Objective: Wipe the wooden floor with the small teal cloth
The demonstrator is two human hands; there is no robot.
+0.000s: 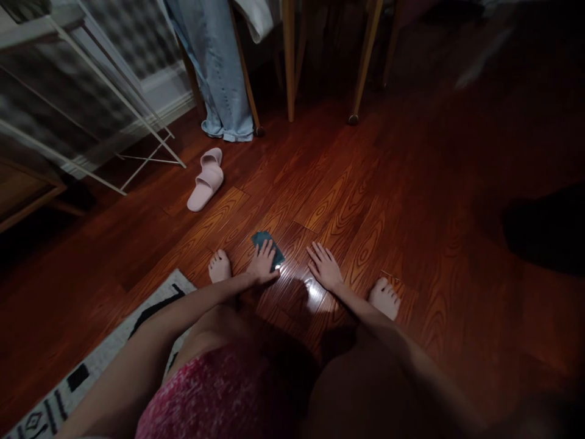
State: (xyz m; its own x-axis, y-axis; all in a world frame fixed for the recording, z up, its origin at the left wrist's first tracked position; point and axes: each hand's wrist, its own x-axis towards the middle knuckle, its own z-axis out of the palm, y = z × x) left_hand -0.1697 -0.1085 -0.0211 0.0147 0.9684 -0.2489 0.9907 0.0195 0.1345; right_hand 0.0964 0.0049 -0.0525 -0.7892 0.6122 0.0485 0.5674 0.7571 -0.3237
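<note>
On the dark reddish wooden floor (320,207) lies a flat teal piece (259,236) that looks like a cloth or a small stack of cards; I cannot tell which. My left hand (262,262) rests flat on top of it, fingers spread, covering much of it. To the right, my right hand (325,268) is held palm down at the bare boards with its fingers stretched out and nothing in it. A bright glare shows on the floor between and below the two hands.
My bare feet (220,266) stand either side of my hands. A pair of pink slippers (208,183) lies ahead on the left. Behind them are hanging jeans (223,73), wooden chair legs (289,67) and a white metal stand (150,158). A patterned rug (105,347) lies at lower left.
</note>
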